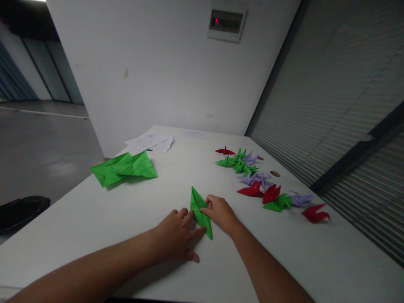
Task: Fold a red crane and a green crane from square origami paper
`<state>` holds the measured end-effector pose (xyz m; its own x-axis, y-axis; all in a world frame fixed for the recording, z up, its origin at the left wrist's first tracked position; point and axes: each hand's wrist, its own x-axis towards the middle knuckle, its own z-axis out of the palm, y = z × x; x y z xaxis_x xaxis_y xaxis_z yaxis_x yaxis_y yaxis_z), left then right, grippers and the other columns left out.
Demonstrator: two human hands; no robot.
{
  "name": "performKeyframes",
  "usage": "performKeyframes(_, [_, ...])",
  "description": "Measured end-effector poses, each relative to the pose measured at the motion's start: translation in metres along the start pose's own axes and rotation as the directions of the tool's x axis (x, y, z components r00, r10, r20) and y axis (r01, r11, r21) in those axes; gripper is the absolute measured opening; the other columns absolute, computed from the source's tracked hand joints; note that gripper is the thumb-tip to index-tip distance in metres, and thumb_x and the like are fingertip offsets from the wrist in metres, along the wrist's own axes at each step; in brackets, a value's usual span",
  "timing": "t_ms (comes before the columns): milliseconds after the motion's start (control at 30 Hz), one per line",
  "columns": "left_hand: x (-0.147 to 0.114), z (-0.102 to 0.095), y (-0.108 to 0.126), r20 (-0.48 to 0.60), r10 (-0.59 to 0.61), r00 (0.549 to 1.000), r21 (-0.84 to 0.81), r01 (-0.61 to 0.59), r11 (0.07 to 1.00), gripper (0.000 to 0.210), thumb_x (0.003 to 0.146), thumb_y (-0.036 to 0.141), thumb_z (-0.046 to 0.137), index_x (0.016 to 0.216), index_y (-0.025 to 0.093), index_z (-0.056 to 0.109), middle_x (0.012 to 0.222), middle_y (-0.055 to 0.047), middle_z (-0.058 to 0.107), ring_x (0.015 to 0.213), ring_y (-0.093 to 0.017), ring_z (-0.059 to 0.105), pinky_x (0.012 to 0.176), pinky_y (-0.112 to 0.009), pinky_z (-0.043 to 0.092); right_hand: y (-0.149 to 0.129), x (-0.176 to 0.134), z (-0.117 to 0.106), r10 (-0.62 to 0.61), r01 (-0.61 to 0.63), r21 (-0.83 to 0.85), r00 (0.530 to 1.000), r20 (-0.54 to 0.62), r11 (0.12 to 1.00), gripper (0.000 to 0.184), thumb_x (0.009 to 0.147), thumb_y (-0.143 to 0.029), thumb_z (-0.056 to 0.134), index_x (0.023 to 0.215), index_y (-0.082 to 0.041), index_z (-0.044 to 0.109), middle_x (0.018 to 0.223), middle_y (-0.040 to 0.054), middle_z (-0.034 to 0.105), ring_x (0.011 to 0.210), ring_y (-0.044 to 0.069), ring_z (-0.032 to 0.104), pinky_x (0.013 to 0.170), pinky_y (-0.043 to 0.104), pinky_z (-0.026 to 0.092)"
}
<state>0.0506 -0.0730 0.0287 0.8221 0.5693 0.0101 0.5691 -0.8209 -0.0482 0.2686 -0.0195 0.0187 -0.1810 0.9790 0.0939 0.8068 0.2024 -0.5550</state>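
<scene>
A green folded paper (197, 206), shaped like a long narrow diamond with a crease down its middle, lies on the white table in front of me. My left hand (178, 235) rests at its left side, fingers apart, with fingertips touching the paper's left and lower edges and the thumb spread on the table. From the right, my right hand (219, 212) pinches the paper's right edge between thumb and curled fingers. Several finished paper cranes in green, such as this green crane (225, 161), and in red and lilac stand in a group to the right.
Creased green paper sheets (126, 166) lie on the left of the white table (126, 210). Behind them are printed papers (151, 141). A red crane (316, 213) stands nearest on the right. Window blinds (341, 105) border the right edge; a black bin (23, 210) stands at left.
</scene>
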Motion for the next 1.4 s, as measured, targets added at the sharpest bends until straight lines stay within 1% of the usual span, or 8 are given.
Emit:
performKeyframes(133, [0.001,0.0,-0.002,-0.019,-0.013,1.0,0.028,0.013,1.0,0.087,0.082,0.084,0.047,0.147,0.026,0.051,0.133,-0.024,0.056,0.112,-0.04,0.055,0.085,-0.05,0.051,-0.002,0.0,-0.001,0.006,-0.006,0.003,1.0,0.007,1.0,0.019,0.076,-0.022,0.081,0.075,-0.019,0.062,0.061,-0.0044,0.06,0.059,0.013,0.054,0.056,0.024,0.03])
performKeyframes(367, [0.003,-0.003,-0.006,-0.057,-0.039,0.998,0.006,0.04,0.999,0.075,0.086,0.074,0.057,0.136,0.018,0.06,0.119,-0.016,0.063,0.105,-0.033,0.057,0.083,-0.044,0.054,-0.004,-0.001,-0.003,0.015,-0.015,0.027,1.0,0.021,1.0,0.018,0.076,-0.019,0.081,0.075,-0.018,0.064,0.06,-0.0044,0.06,0.059,0.013,0.055,0.056,0.023,0.031])
performKeyframes(500, [0.002,-0.006,-0.013,-0.059,-0.014,0.998,-0.04,0.011,0.999,0.068,0.085,0.068,0.063,0.135,0.021,0.061,0.117,-0.015,0.063,0.105,-0.033,0.058,0.084,-0.044,0.053,-0.003,-0.002,-0.004,0.008,-0.01,0.051,0.999,0.034,0.999,0.013,0.078,-0.017,0.079,0.076,-0.018,0.065,0.06,-0.004,0.061,0.059,0.014,0.056,0.056,0.023,0.032])
performKeyframes(600, [0.0,-0.009,-0.022,-0.075,0.056,0.996,-0.107,-0.064,0.992,0.059,0.088,0.062,0.065,0.134,0.025,0.061,0.117,-0.013,0.064,0.106,-0.032,0.058,0.088,-0.043,0.052,0.0,-0.001,-0.003,-0.012,0.01,0.063,1.0,0.025,0.998,0.011,0.078,-0.015,0.077,0.082,-0.017,0.067,0.063,-0.0034,0.063,0.061,0.014,0.058,0.057,0.024,0.034])
performKeyframes(733, [-0.003,-0.012,-0.032,-0.142,0.144,0.979,-0.206,-0.172,0.963,0.045,0.092,0.052,0.064,0.13,0.026,0.063,0.122,-0.011,0.066,0.112,-0.029,0.059,0.098,-0.041,0.047,0.007,0.0,-0.001,-0.05,0.051,0.08,0.999,-0.006,0.996,0.021,0.076,-0.011,0.076,0.095,-0.017,0.069,0.073,-0.0021,0.066,0.067,0.015,0.061,0.063,0.024,0.04])
performKeyframes(867, [-0.002,-0.011,-0.036,-0.198,0.222,0.955,-0.26,-0.269,0.927,0.043,0.094,0.048,0.064,0.131,0.026,0.061,0.127,-0.008,0.067,0.122,-0.027,0.058,0.106,-0.041,0.042,0.011,0.0,-0.001,-0.103,0.104,0.051,0.994,-0.03,0.993,0.024,0.075,-0.007,0.074,0.096,-0.018,0.07,0.086,0.0018,0.068,0.076,0.016,0.062,0.07,0.025,0.043])
performKeyframes(1100, [-0.001,-0.007,-0.041,-0.173,0.219,0.96,-0.319,-0.265,0.91,0.041,0.093,0.041,0.066,0.131,0.025,0.063,0.133,-0.009,0.067,0.132,-0.031,0.055,0.114,-0.046,0.04,0.012,0.0,-0.003,-0.156,0.156,0.006,0.988,-0.012,0.988,0.013,0.078,-0.009,0.071,0.088,-0.018,0.071,0.085,0.0027,0.067,0.077,0.017,0.061,0.071,0.026,0.043])
performKeyframes(1400, [0.0,-0.009,-0.044,-0.16,0.224,0.961,-0.367,-0.269,0.891,0.048,0.093,0.044,0.066,0.137,0.027,0.06,0.132,-0.009,0.066,0.133,-0.031,0.054,0.119,-0.048,0.036,0.011,-0.001,-0.003,-0.154,0.154,-0.009,0.988,0.001,0.988,0.014,0.079,-0.008,0.072,0.089,-0.018,0.073,0.088,0.0036,0.068,0.08,0.018,0.063,0.073,0.026,0.045])
